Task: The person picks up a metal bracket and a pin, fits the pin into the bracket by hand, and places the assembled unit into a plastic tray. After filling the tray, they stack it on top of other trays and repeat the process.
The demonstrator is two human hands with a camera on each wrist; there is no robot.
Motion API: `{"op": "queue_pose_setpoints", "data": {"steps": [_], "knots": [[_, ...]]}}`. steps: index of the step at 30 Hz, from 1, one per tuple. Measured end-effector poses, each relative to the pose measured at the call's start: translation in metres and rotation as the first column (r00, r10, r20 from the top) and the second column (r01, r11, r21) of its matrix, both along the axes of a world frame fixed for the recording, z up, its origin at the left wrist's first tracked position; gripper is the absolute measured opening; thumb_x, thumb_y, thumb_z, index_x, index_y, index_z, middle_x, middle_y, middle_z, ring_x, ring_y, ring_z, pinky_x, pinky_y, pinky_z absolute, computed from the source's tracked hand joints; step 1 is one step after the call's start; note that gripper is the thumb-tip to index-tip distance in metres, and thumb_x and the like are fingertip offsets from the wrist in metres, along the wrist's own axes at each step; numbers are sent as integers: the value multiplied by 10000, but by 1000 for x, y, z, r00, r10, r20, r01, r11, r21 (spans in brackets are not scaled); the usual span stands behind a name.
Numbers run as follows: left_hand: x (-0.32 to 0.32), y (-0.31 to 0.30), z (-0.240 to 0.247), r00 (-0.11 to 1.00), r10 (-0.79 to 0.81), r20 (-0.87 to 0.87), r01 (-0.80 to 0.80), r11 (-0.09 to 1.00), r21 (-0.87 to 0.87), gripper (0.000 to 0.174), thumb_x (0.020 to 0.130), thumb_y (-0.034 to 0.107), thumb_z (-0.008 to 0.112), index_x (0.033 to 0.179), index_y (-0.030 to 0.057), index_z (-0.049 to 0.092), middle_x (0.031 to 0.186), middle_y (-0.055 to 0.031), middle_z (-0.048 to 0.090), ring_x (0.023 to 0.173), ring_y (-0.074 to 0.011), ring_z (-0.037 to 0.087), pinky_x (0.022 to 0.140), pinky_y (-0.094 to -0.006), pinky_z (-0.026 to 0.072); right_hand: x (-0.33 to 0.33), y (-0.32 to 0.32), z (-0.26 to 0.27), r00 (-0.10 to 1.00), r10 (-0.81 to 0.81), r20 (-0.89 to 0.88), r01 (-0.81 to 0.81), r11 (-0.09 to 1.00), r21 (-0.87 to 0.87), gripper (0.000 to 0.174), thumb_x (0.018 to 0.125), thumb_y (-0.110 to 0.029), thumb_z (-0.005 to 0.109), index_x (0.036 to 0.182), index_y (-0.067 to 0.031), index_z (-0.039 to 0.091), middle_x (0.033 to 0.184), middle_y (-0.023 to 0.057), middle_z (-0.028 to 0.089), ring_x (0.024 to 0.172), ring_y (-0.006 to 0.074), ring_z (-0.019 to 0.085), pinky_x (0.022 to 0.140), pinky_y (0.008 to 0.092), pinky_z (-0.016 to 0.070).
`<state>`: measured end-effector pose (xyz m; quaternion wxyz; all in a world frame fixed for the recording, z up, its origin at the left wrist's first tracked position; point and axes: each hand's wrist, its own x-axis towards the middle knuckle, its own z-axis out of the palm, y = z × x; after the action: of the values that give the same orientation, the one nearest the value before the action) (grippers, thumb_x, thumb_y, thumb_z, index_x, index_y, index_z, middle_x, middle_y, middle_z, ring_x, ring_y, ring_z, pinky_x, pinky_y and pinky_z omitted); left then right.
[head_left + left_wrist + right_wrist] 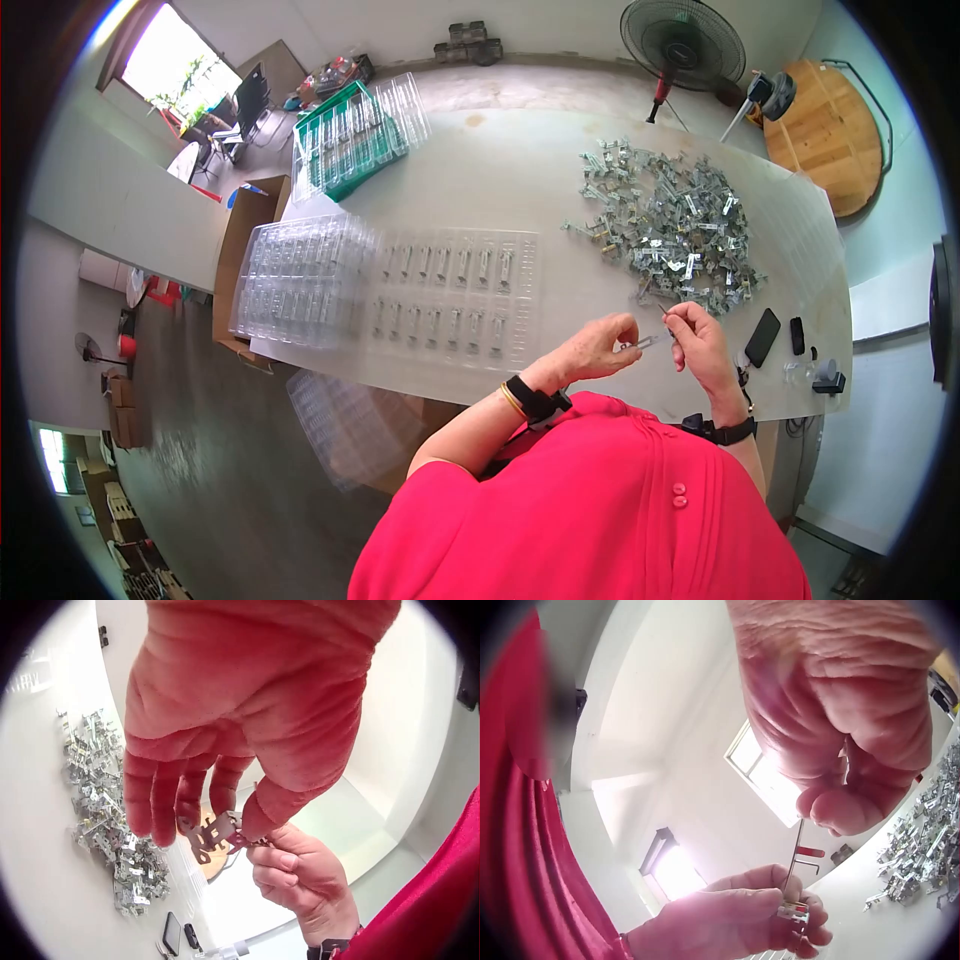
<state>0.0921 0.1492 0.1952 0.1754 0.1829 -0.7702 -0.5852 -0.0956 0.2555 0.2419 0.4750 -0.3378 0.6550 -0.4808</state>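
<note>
Between thumb and fingers, my left hand pinches a small stamped metal bracket with cut-out holes and bent tabs. Facing it, my right hand has thumb and index finger pressed together close to the bracket's end. In the right wrist view a thin metal edge with a bent tab runs from the right fingertips to the left hand's grip; I cannot tell whether it is part of the bracket or a separate piece. A large heap of similar metal pieces lies on the table just beyond both hands.
A clear plastic tray with rows of metal parts lies on the table, next to stacked filled trays. A green crate stands behind. At right lie a phone and a small black object. An open carton borders the left edge.
</note>
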Motion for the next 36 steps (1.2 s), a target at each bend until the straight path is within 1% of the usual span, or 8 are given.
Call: {"op": "queue_pose_setpoints", "data": {"steps": [1, 7, 10, 12, 17, 21, 26, 36], "knots": [[-4, 1, 1, 998, 42, -51, -48, 991, -125, 208, 855, 170, 685, 916, 7, 569, 829, -121, 648, 784, -241, 639, 718, -353, 505, -2, -4, 0, 1000, 22, 6, -22, 1000, -6, 102, 999, -146, 563, 993, -49, 593, 720, -40, 497, 499, 27, 482, 410, 208, 397], [-22, 0, 5, 994, 58, 87, -49, 993, -107, 186, 861, 150, 692, 931, 14, 587, 781, -127, 647, 730, -260, 635, 679, -380, 501, -20, -22, -4, 995, 100, 31, -100, 995, -2, 113, 998, -166, 571, 1002, -55, 592, 732, -40, 507, 509, 36, 500, 421, 205, 409], [-27, 0, -7, 988, 119, 100, -107, 987, -120, 181, 866, 146, 686, 930, 4, 594, 759, -129, 648, 700, -259, 636, 664, -377, 505, -28, -31, -11, 993, 114, 29, -115, 992, 45, 112, 1004, -177, 566, 1007, -70, 597, 742, -49, 511, 579, 28, 509, 478, 214, 438], [-26, -2, -14, 969, 185, 166, -171, 981, -96, 182, 868, 146, 681, 930, -4, 600, 760, -137, 652, 696, -255, 641, 657, -373, 507, -39, -37, -30, 990, 105, -90, -112, 991, -73, 110, 1004, -184, 568, 999, -80, 605, 755, -58, 515, 675, 26, 508, 570, 228, 462], [7, -18, -67, 740, 589, 326, -556, 808, -197, 192, 842, 164, 674, 907, -14, 641, 754, -180, 665, 691, -258, 663, 645, -371, 513, -70, -43, -54, 982, 149, -120, -153, 988, -19, 133, 995, -202, 583, 957, -77, 611, 777, -60, 541, 738, 39, 519, 650, 233, 466], [55, -31, -108, 469, 754, 461, -622, 652, -434, 220, 823, 212, 654, 849, -4, 624, 788, -215, 669, 769, -391, 661, 708, -447, 519, -93, -35, -118, 943, 331, 26, -328, 914, 240, 126, 955, -203, 605, 949, -78, 621, 802, -33, 595, 749, 66, 572, 645, 243, 481], [83, -30, -130, 365, 734, 572, -604, 655, -455, 194, 830, 194, 617, 859, 2, 608, 832, -249, 668, 842, -447, 647, 767, -505, 509, -100, -11, -178, 904, 407, 130, -420, 785, 456, 153, 904, -233, 632, 942, -85, 633, 811, -5, 615, 748, 90, 589, 623, 259, 496], [80, -31, -148, 263, 634, 727, -454, 747, -487, 241, 837, 229, 658, 925, 8, 621, 910, -239, 688, 930, -423, 663, 834, -494, 525, -111, 18, -238, 900, 434, -26, -377, 808, 452, 181, 847, -216, 654, 891, -41, 660, 734, 23, 638, 659, 133, 570, 583, 324, 468]]}}
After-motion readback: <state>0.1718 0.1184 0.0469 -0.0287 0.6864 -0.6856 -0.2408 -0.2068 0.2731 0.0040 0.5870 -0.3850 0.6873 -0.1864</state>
